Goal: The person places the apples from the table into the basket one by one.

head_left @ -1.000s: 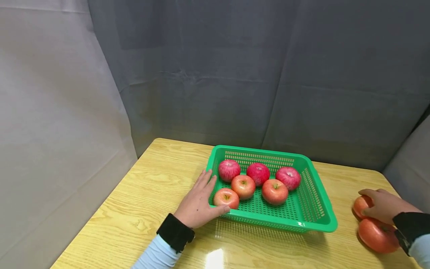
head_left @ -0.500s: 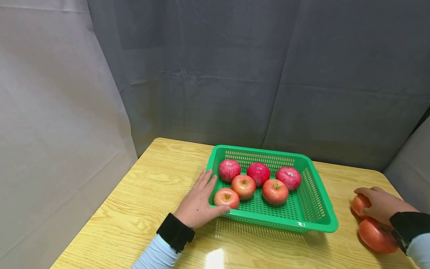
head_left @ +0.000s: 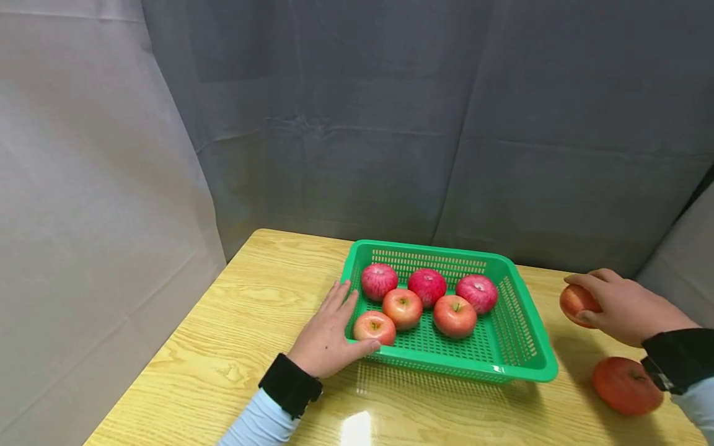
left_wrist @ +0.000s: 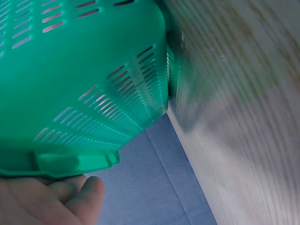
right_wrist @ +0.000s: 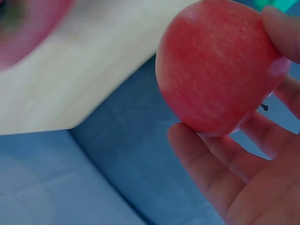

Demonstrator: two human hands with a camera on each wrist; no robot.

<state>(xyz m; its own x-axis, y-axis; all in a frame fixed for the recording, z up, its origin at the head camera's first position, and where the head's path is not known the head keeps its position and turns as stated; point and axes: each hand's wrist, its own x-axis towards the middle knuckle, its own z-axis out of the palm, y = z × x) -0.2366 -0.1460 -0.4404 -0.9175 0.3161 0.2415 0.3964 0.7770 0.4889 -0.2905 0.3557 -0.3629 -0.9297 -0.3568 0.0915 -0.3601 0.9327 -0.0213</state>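
Note:
My right hand holds a red apple above the table, right of the green basket. In the right wrist view, thumb and fingers grip this apple around its sides, and its dark stem points toward the palm. My left hand rests at the basket's near left corner, fingers on the left rim and thumb on the front rim. The left wrist view shows its fingers against the rim from outside. Several apples lie in the basket, some deep red, others paler orange-red.
Another red apple sits on the wooden table near the right forearm; it is blurred in the right wrist view. Grey cloth hangs behind the table, and pale cloth hangs at the left.
The right hand has lifted its apple off the table and carried it up and leftward toward the basket. The other apple stays on the table. The left hand and basket hold nearly still.

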